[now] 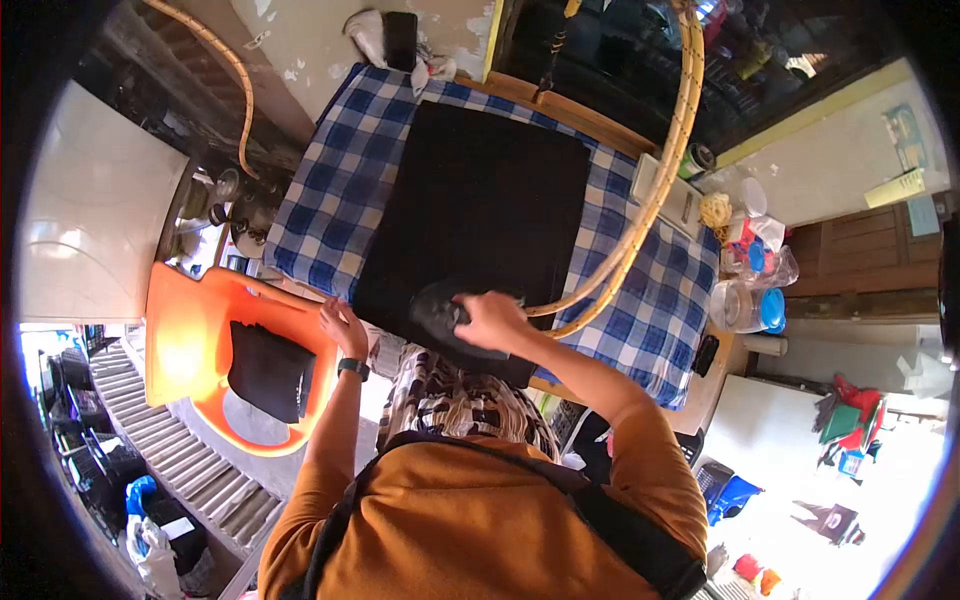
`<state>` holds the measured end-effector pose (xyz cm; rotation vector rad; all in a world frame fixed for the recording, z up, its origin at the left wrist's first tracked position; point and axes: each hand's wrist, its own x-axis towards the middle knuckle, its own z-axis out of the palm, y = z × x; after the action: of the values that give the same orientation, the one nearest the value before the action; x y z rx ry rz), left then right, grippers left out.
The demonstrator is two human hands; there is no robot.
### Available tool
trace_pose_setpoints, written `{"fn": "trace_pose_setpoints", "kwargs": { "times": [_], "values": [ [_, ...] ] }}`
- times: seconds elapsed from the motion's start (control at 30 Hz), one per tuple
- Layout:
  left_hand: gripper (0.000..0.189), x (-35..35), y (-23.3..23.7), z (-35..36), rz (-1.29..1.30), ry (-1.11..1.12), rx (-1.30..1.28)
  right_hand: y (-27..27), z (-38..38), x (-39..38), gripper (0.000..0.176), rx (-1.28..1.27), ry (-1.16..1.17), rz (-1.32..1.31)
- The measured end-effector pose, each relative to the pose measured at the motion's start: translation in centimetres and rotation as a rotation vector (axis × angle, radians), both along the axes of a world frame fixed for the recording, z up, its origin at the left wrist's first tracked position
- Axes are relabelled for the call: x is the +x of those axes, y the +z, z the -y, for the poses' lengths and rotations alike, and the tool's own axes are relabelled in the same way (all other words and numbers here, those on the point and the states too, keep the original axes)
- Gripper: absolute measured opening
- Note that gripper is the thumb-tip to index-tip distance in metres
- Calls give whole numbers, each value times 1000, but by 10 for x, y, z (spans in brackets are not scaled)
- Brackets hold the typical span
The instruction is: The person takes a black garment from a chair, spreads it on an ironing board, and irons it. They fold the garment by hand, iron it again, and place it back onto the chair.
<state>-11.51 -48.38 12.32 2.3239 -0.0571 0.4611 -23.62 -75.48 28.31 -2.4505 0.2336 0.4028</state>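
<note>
Fingers of right hand (492, 322) being clamped around dark iron (435, 310) on flat black cloth (490, 190); left hand (345, 330) being held, fingers slightly apart, near orange plastic chair (180, 335).

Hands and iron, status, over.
Right hand gripping iron on black cloth. Left hand by orange chair, nothing visible in it. Tan cord looping over checked cloth.

Right hand (492, 322) on iron (440, 310) over black cloth (490, 190)

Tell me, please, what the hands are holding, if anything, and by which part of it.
The right hand holds a dark iron by its top handle; whether the left hand, near the checked cloth, grips anything cannot be told.
</note>
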Motion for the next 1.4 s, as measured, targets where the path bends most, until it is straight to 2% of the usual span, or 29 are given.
{"fn": "trace_pose_setpoints", "kwargs": {
  "times": [0.03,0.07,0.13,0.17,0.2,0.23,0.3,0.37,0.4,0.47,0.5,0.57,0.63,0.67,0.7,0.77,0.8,0.87,0.9,0.93,0.97,1.03,1.07,1.17,1.2,1.23,1.27,1.33,1.4],
  "values": [
    [23,5,11,2,47,-27,60,2,18,0,42,-32,-97,-2],
    [22,8,30,8,-44,-24,161,5,38,-1,39,-39,-251,-28],
    [22,24,36,18,24,-126,159,10,88,-8,34,-120,-526,-46],
    [22,34,36,24,97,-221,152,-4,117,-18,36,-232,-609,100],
    [22,43,35,32,93,-220,152,-6,145,-27,40,-173,-734,51],
    [21,53,34,42,112,-281,200,-5,171,-37,44,17,-897,-85],
    [21,76,25,59,119,-339,250,0,204,-58,42,155,-1067,-8],
    [22,101,10,77,76,-430,180,-22,230,-75,42,-362,-1065,58],
    [22,109,11,87,65,-427,180,-35,218,-77,48,-942,-970,199],
    [27,115,25,112,-127,-491,25,-19,170,-51,50,-964,-902,183],
    [27,115,35,120,-138,-490,31,-14,143,-35,51,-982,-844,176],
    [35,114,50,130,-243,-427,221,-73,103,-24,46,-971,-855,130],
    [35,127,45,131,-227,-519,296,-109,80,-18,45,-665,-1022,143],
    [34,132,56,132,-268,-598,-19,-113,75,-17,42,-707,-916,259],
    [33,139,69,134,-305,-669,-335,-116,76,-14,42,-701,-923,250],
    [29,156,89,136,-341,-675,-369,-99,84,-7,32,-224,-1101,565],
    [28,164,102,142,-305,-680,-381,-83,93,1,25,-355,-996,762],
    [27,182,118,157,-275,-684,-390,-62,109,19,20,-358,-1010,800],
    [28,195,122,166,-167,-694,-368,-56,120,29,20,-359,-1014,796],
    [29,206,126,176,-58,-704,-348,-52,131,40,20,-408,-977,879],
    [29,214,130,186,-59,-711,-351,-49,141,50,19,-459,-938,963],
    [33,226,134,206,-54,-673,-327,-47,154,67,20,-427,-974,852],
    [33,234,127,214,-59,-681,-331,-55,163,74,21,-312,-1006,839],
    [39,253,91,221,-112,-652,-257,-72,177,76,31,-228,-964,721],
    [42,259,64,214,55,-628,-90,-66,171,71,31,-231,-966,723],
    [45,265,47,206,223,-597,76,-57,157,62,32,-452,-818,731],
    [46,258,43,186,138,-664,154,-49,141,51,34,-667,-662,730],
    [44,207,70,144,-159,-660,272,-55,100,15,17,-467,-552,664],
    [47,154,48,97,-66,-516,555,-61,57,-28,16,-337,-349,615]
  ]
}}
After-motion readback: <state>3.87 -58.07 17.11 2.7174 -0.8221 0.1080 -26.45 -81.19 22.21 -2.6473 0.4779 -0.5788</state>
